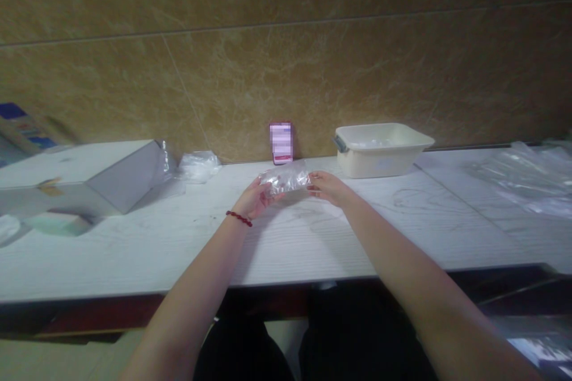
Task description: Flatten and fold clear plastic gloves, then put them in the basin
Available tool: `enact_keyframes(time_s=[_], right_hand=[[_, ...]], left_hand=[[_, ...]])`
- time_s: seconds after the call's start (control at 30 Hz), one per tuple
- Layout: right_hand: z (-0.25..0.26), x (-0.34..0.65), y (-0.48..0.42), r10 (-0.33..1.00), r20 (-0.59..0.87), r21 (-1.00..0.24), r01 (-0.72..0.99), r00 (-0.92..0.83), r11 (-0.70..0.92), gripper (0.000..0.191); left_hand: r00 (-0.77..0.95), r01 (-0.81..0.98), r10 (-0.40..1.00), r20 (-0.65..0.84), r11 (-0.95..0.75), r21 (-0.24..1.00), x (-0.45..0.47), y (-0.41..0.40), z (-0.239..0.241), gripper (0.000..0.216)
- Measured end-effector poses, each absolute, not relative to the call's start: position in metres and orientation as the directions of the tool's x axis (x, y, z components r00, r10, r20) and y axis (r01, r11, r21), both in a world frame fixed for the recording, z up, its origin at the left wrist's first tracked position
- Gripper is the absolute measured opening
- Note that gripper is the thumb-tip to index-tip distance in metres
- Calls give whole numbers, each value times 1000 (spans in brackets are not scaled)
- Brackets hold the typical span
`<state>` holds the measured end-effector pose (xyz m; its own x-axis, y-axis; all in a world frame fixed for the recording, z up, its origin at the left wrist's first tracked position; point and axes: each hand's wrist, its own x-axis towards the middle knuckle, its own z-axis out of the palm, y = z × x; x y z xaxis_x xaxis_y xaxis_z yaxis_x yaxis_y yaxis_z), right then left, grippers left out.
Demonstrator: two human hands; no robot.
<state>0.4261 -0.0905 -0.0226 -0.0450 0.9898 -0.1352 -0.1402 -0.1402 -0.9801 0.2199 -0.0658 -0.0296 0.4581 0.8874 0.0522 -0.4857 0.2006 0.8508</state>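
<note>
Between my two hands is a clear, shiny plastic bag [288, 179], held a little above the table in front of a phone. My left hand [257, 197], with a red bead bracelet on its wrist, grips the bag's left end. At the bag's right end, the fingers of my right hand [329, 187] are closed on the plastic. Whether anything lies inside the bag, I cannot make out. The phone [281, 143] leans upright against the wall with its screen lit, just behind the bag.
A cream plastic bin [379, 161] with a grey handle stands at the back right. Clear plastic bags [531, 175] lie far right. At left are a white box [107, 175], more crumpled clear plastic [199, 165] and a small pale green item [60, 223]. The tiled wall [357, 65] bounds the white table [286, 250].
</note>
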Motion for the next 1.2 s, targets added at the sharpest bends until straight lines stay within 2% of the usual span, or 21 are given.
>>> enact_keyframes(time_s=[0.23,0.9,1.2], right_hand=[[-20,426,-91,989,-141,-979,-141,-47,-146,16],[-30,428,-86,991,-80,-997,6,-103,-79,19],[-27,425,-90,997,-56,-994,94,-53,-51,22]], left_hand=[[457,-487,888,58,196,851,220,-66,-30,38],[508,-457,860,42,228,860,222,-74,-22,38],[527,-432,849,39,229,872,222,-73,-25,36]])
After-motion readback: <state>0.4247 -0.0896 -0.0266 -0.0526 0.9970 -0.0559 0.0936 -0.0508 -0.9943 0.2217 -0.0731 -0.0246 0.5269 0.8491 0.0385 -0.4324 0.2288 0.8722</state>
